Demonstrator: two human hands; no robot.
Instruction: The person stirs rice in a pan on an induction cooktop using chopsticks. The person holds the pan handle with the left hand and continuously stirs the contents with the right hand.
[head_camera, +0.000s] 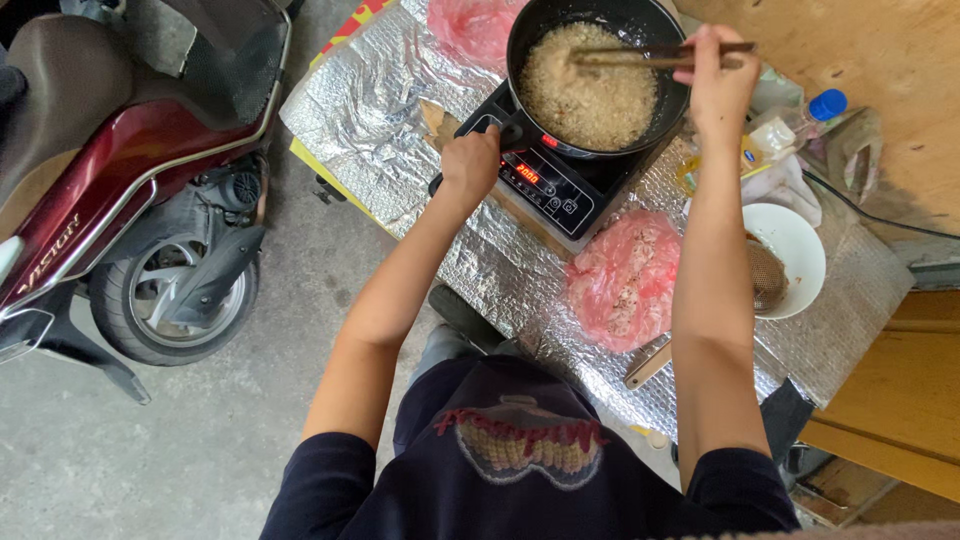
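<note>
A black frying pan (655, 25) full of bubbling oil with pale food stands on a black induction cooker (560, 190) with a lit red display. My left hand (470, 160) is closed around the pan's black handle at the cooker's near left corner. My right hand (715, 85) holds a pair of long wooden chopsticks (640, 55) level over the pan, their tips reaching into the frying food.
The cooker sits on a foil-covered table (380, 120). A pink plastic bag with raw coated pieces (625, 280) lies near the front; a white bowl with a mesh skimmer (800, 250) and a blue-capped bottle (825, 105) are at the right. A dark red scooter (120, 180) stands at the left.
</note>
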